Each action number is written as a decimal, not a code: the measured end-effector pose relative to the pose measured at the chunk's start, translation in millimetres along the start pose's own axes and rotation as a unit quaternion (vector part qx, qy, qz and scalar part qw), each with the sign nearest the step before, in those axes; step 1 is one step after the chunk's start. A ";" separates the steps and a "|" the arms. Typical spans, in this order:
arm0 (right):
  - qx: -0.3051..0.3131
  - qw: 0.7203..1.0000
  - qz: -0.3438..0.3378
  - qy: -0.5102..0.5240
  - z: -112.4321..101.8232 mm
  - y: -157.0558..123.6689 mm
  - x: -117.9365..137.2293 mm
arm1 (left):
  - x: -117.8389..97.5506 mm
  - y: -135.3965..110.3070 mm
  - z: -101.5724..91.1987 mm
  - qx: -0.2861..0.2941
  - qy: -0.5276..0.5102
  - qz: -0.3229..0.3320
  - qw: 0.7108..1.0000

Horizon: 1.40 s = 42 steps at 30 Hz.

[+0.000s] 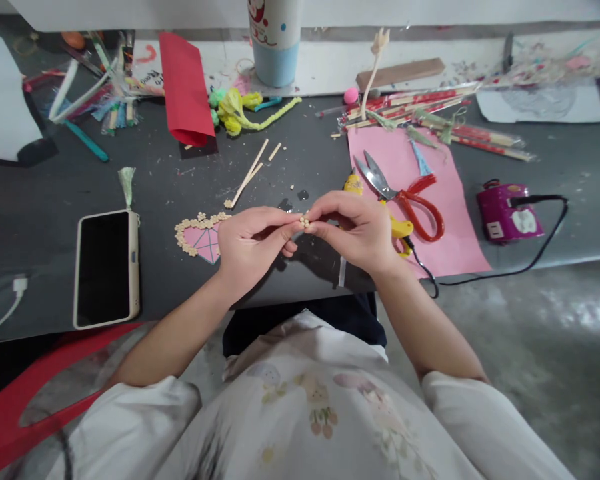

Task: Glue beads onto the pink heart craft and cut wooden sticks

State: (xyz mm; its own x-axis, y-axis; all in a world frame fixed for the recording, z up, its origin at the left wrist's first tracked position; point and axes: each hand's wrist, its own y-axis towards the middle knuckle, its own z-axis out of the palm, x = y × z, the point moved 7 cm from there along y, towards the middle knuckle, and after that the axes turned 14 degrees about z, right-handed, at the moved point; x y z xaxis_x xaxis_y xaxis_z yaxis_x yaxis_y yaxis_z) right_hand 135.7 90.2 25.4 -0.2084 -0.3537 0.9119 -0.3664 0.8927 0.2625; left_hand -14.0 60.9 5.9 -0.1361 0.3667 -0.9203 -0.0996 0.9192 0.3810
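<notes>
Between the fingertips of both hands is a small cluster of pale wooden pieces [305, 222]. My left hand [257, 243] pinches it from the left, and my right hand [353, 227] pinches it from the right. Partly behind my left hand lies a pink paper heart [200, 241] edged with similar pale pieces and marked with dark lines. Thin wooden sticks [250, 175] rest on the table beyond my left hand. A yellow glue gun [399, 228] lies by my right hand, its middle hidden under scissors [400, 195] with red handles.
A phone [105, 267] lies at left near the table edge. Pink paper [455, 227] is under the scissors. A purple box [510, 212] with a black cable stands at right. A cup [277, 57], red paper [186, 87] and packed sticks [415, 110] line the back.
</notes>
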 end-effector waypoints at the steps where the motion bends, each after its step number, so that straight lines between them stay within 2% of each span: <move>1: 0.000 1.000 0.001 -0.001 0.1 0.0 0.0 | -0.2 0.0 -0.1 -0.001 -0.001 0.004 1.000; 7: -0.007 1.000 -0.003 -0.014 -0.1 0.3 1.0 | -1.5 0.2 -0.2 -0.004 -0.015 0.042 0.999; 11: -0.010 1.000 -0.008 -0.025 -0.1 0.8 2.6 | -0.2 -0.1 -0.2 -0.003 0.003 0.034 0.999; 15: -0.021 0.998 -0.025 -0.055 -0.6 0.6 6.1 | 6.7 -0.2 0.4 -0.001 -0.023 0.001 1.000; 22: -0.052 0.988 -0.071 -0.124 -1.7 -3.7 6.9 | 29.0 -1.8 8.3 0.045 -0.118 -0.105 0.986; 27: -0.045 0.987 -0.065 -0.141 -2.4 -5.6 4.3 | 33.0 -2.6 11.5 0.065 -0.126 -0.167 0.976; 35: 0.022 0.987 -0.077 -0.139 -2.0 -4.8 2.2 | 34.6 -4.6 13.8 0.085 -0.126 -0.175 0.973; 42: 0.024 0.987 -0.081 -0.139 -1.1 -6.4 3.3 | 35.0 -6.4 15.8 0.093 -0.128 -0.176 0.972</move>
State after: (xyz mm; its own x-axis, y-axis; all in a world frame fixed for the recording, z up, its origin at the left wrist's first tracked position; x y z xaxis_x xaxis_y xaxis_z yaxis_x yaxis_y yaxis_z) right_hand 138.3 83.6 27.0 -0.3820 -0.5591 0.7359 -0.4559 0.8067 0.3761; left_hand -2.5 70.1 -30.1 0.1261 0.0269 -0.9917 0.0874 0.9954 0.0382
